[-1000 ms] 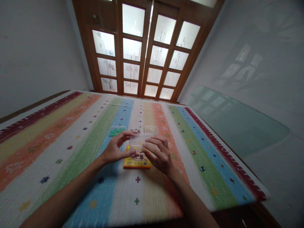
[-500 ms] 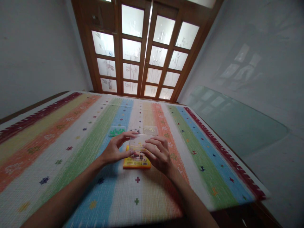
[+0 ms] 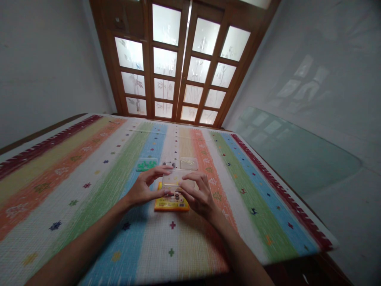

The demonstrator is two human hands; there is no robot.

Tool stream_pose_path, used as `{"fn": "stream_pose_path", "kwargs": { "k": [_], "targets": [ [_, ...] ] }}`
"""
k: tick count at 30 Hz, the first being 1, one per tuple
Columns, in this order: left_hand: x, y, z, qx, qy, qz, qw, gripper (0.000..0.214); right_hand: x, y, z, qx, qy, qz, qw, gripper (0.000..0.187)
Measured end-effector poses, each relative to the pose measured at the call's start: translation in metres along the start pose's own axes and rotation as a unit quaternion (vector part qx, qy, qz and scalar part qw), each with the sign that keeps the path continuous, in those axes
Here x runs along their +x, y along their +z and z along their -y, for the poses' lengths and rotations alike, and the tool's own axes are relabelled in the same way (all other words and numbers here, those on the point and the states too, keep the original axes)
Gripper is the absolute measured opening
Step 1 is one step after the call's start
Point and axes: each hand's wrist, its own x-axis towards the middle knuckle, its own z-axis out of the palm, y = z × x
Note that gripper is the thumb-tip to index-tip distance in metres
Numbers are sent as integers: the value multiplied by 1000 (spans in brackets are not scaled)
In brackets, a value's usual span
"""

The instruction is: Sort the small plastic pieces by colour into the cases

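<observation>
In the head view, a clear plastic box [image 3: 172, 179] is between my hands, above the far part of a flat yellow box [image 3: 170, 206] with a printed picture. My left hand [image 3: 142, 187] grips its left side, thumb below and fingers along the far edge. On the other side, my right hand [image 3: 199, 194] has bent fingers over the box's right part. What lies inside the clear box is too faint to tell. Just beyond the hands are a clear case with green pieces [image 3: 147, 164], a small case with dark pieces [image 3: 169, 164] and a case with pale pieces [image 3: 189, 163].
A striped, patterned cloth [image 3: 98, 190] covers the table. A pale green glass sheet [image 3: 291, 151] leans on the right wall. Wooden doors with frosted panes [image 3: 165, 61] stand behind the table. The table's front edge runs below my forearms.
The clear box has tilted slightly between my fingers, and more of the dark-piece case shows behind it. Both hands stay nearly in place.
</observation>
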Motion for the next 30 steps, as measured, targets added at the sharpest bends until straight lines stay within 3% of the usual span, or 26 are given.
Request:
{"fn": "stream_pose_path", "kwargs": {
  "k": [8, 11, 15, 18, 23, 30],
  "targets": [
    [0, 0, 1, 2, 7, 3, 1000, 40, 0, 2, 1, -6, -3, -4, 1000, 21],
    [1, 1, 0, -2, 13, 1, 1000, 41, 1, 1, 0, 35, 23, -14, 999, 34],
    [1, 1, -1, -15, 6, -7, 1000, 43, 2, 0, -3, 113, 123, -21, 986, 59],
    [0, 2, -2, -26, -6, -10, 1000, 40, 1, 1, -5, 176, 178, -11, 968, 46],
    [-1, 3, -1, -31, -31, 1, 999, 36, 2, 3, -4, 234, 207, -7, 950, 24],
    [-1, 2, 0, -28, -17, 4, 999, 35, -4, 8, -8, 285, 258, -10, 923, 34]
  ]
}}
